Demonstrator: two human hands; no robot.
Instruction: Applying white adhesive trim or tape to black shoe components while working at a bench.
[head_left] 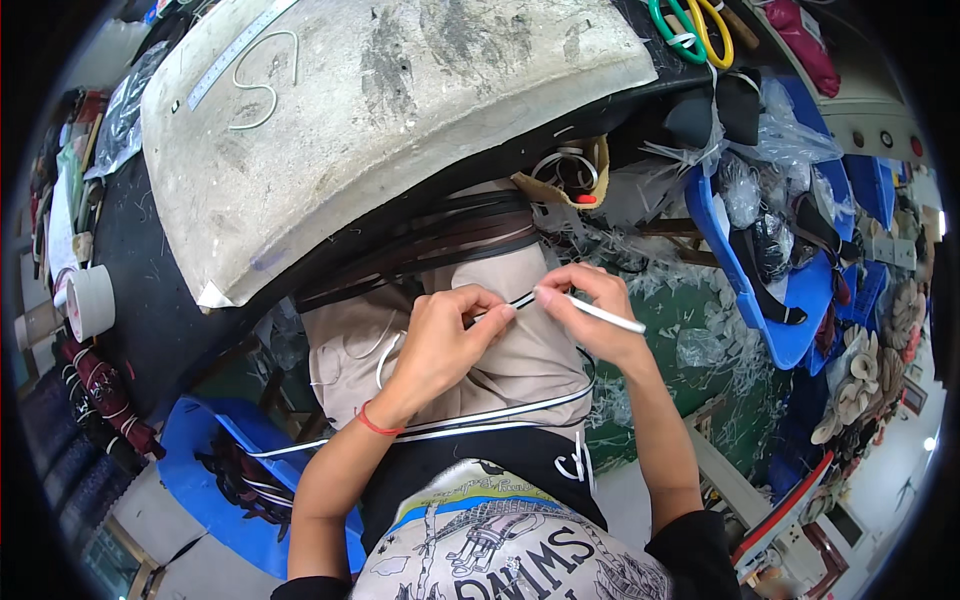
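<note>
Over my lap, my left hand pinches a thin black-and-white strip between thumb and forefinger. My right hand holds the other end of that short stretch, its fingertips close to the left ones. A white cord sticks out past the right fingers; whether it joins the strip is hidden. A white loop hangs by my left wrist. Long black-and-white strips run across my thighs toward a blue basin at lower left. Dark brown and black strips lie over my knees.
A stained pale slab on the black bench carries a ruler and a curved white cord. Scissors with green and yellow handles lie far right. A blue crate stands right; plastic scraps litter the green floor.
</note>
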